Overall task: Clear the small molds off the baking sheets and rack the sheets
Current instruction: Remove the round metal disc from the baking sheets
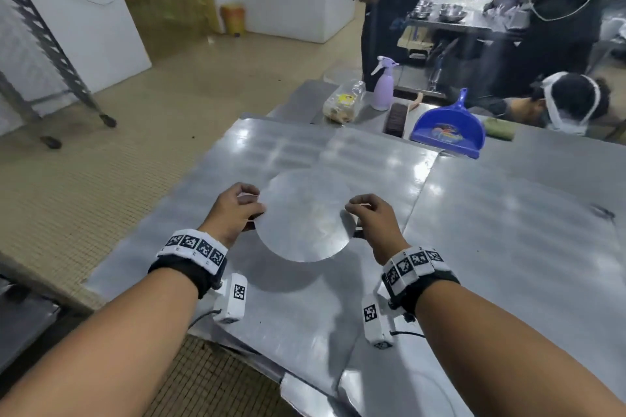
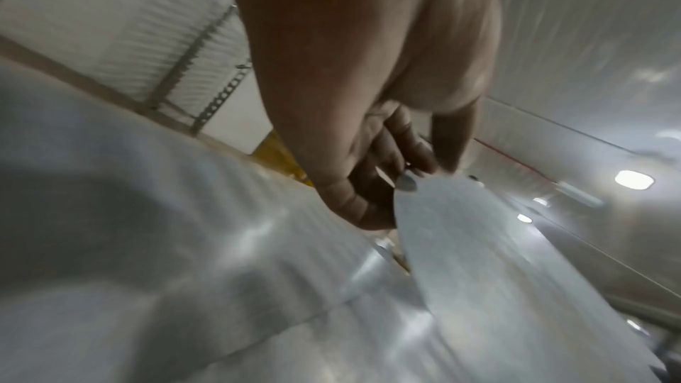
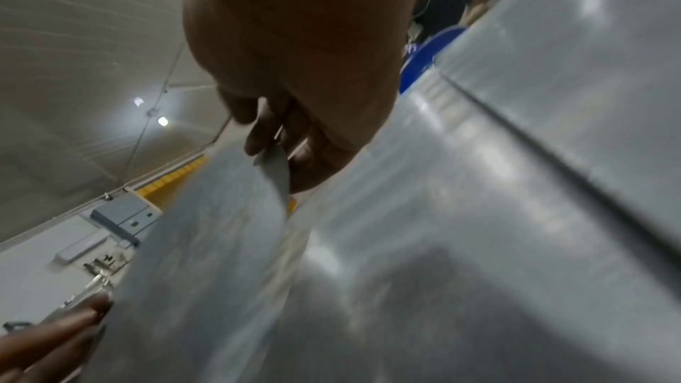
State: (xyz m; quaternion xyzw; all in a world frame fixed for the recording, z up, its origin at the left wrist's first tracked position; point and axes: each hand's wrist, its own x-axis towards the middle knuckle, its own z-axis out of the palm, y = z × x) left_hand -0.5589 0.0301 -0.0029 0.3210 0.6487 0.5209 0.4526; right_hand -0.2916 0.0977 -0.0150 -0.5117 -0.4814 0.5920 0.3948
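Note:
A flat round metal sheet (image 1: 303, 213) hangs a little above the steel table (image 1: 508, 247), casting a shadow below it. My left hand (image 1: 250, 210) pinches its left edge, thumb on top and fingers beneath. On the opposite edge my right hand (image 1: 355, 213) holds it the same way. In the left wrist view the left hand (image 2: 368, 174) curls round the rim of the sheet (image 2: 479, 258). The right wrist view has the right hand (image 3: 291, 144) gripping the sheet (image 3: 213, 243), with the left hand's fingers (image 3: 55, 331) at its far edge. No small molds are in view.
At the table's far edge lie a blue dustpan (image 1: 447, 132), a brush (image 1: 394, 120), a purple spray bottle (image 1: 382, 85) and a bagged loaf (image 1: 343, 101). A metal rack frame (image 1: 50, 44) stands on the floor at left. Other people work at a counter behind.

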